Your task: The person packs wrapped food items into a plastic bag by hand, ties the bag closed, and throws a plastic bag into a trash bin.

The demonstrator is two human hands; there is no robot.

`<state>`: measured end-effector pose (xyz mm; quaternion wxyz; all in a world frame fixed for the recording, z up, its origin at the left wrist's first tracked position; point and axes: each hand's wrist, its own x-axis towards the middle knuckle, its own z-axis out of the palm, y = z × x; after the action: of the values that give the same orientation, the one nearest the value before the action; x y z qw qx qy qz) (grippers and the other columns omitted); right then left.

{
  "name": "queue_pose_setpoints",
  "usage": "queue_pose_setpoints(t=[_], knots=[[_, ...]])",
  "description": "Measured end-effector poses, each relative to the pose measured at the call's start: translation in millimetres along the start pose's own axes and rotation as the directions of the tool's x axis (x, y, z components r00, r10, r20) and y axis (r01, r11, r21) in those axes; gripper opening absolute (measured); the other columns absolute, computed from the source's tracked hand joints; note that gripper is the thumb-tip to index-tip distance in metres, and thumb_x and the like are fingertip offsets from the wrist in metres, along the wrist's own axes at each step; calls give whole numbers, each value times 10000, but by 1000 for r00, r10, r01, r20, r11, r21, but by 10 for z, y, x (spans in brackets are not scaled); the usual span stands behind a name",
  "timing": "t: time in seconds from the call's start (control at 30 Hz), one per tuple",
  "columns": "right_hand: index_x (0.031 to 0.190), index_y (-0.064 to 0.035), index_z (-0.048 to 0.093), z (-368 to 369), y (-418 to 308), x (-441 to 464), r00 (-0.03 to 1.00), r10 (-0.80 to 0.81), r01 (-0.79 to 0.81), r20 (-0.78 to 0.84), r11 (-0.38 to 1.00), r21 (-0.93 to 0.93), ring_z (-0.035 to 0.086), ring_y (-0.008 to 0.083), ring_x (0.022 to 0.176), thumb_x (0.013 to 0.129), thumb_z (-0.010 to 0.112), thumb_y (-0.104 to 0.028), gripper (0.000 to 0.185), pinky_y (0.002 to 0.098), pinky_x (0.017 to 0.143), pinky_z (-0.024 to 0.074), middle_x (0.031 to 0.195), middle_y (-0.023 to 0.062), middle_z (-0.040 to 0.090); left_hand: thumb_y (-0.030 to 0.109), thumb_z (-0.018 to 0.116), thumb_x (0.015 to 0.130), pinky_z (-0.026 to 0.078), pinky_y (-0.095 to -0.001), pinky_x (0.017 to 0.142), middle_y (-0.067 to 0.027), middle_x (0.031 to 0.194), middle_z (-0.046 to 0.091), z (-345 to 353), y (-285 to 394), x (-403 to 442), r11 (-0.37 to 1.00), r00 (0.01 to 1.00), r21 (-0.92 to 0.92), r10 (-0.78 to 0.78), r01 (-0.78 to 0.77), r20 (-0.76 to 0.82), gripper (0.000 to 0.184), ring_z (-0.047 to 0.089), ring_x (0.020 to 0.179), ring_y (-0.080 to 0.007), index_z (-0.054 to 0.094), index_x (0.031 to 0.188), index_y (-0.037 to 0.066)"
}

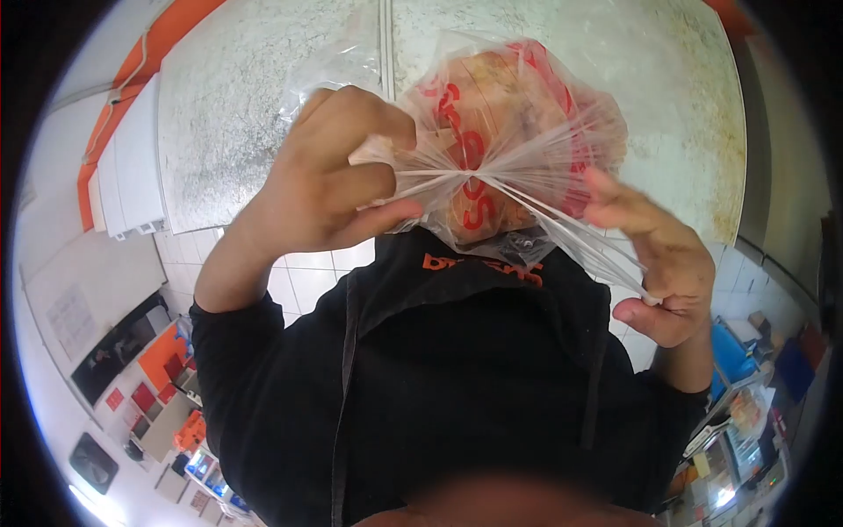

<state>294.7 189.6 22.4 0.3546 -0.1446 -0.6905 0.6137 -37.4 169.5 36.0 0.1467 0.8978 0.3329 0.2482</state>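
A clear plastic bag with red printing [527, 114] lies on the worn white table [685, 79], with brownish contents showing through. Its gathered neck is pulled into thin twisted strands between both hands. My left hand [342, 167], at the left of the bag, has bent fingers closed on one stretched end of the plastic. At the right, my right hand [663, 263] pinches the other strands low between thumb and fingers, while its index finger reaches up beside the bag. What the bag holds is hard to make out.
Another crumpled clear plastic piece [338, 66] lies behind my left hand. White floor tiles [307, 281] show below the table edge. Shelves with assorted items [211, 474] stand at the lower left, and a cluttered counter [729, 448] at the lower right.
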Motion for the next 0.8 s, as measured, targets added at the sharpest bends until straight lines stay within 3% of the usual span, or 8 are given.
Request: queue_pose_setpoints(t=[0.2, 0.27, 0.33, 0.4, 0.47, 0.53, 0.67, 0.8], knots=[[785, -94, 385, 42, 224, 57, 972, 160, -77, -173, 910, 408, 551, 147, 757, 886, 591, -29, 239, 429, 938, 475, 744, 41, 506, 164, 741, 765, 404, -371, 750, -82, 904, 634, 171, -7, -39, 994, 999, 101, -43, 42, 10, 362, 583, 868, -259, 449, 564, 91], [771, -94, 371, 10, 304, 82, 972, 178, -163, -153, 981, 108, 502, 109, 696, 925, 553, -40, 244, 384, 782, 514, 745, 31, 487, 133, 707, 815, 415, -357, 752, -87, 909, 644, 297, -73, -39, 871, 992, -489, -96, 43, -84, 364, 582, 871, -248, 420, 594, 109], [785, -69, 422, 41, 301, 203, 983, 115, -128, -141, 989, -80, 536, 155, 674, 909, 574, -45, 198, 358, 646, 484, 766, 60, 516, 114, 693, 830, 424, -350, 739, -82, 874, 626, 369, -63, -15, 780, 994, -626, -93, 33, -62, 360, 578, 848, -229, 402, 619, 114], [815, -50, 503, 86, 233, 371, 991, -120, 130, 63, 719, -683, 583, 239, 710, 843, 625, -46, 125, 349, 618, 472, 825, 110, 565, 95, 679, 846, 433, -343, 727, -78, 840, 609, 393, -39, 28, 669, 995, -743, -89, 28, -43, 359, 574, 824, -209, 383, 644, 119], [851, -54, 573, 88, 218, 396, 994, -34, 95, 100, 701, -707, 615, 293, 808, 791, 639, -61, 89, 352, 616, 475, 904, 119, 613, 21, 663, 843, 422, -299, 666, -51, 765, 544, 389, 16, 66, 429, 992, -900, -122, 78, 28, 361, 540, 740, -169, 355, 685, 127], [775, -59, 551, 80, 192, 419, 966, 22, 213, 256, 490, -846, 581, 277, 704, 788, 658, -59, 108, 353, 630, 445, 838, 89, 611, -1, 669, 829, 390, -279, 613, -36, 721, 496, 431, 79, 90, 498, 977, -856, -208, 140, 39, 373, 481, 675, -154, 346, 677, 104], [805, -72, 582, 125, 230, 441, 972, 35, 187, 234, 494, -849, 604, 274, 732, 760, 660, -83, 91, 385, 627, 447, 833, 69, 633, -58, 659, 820, 373, -240, 610, -33, 742, 480, 430, 207, 303, 808, 946, -527, -323, 265, -19, 389, 476, 672, -134, 325, 706, 107], [908, -97, 628, 43, 280, 463, 975, -13, 205, 223, 444, -872, 631, 255, 749, 741, 669, -100, 172, 377, 674, 486, 819, 72, 653, -32, 682, 811, 395, -250, 625, -55, 814, 486, 342, 169, 188, 790, 947, -555, -321, 260, -13, 429, 506, 722, -128, 302, 659, 98]])
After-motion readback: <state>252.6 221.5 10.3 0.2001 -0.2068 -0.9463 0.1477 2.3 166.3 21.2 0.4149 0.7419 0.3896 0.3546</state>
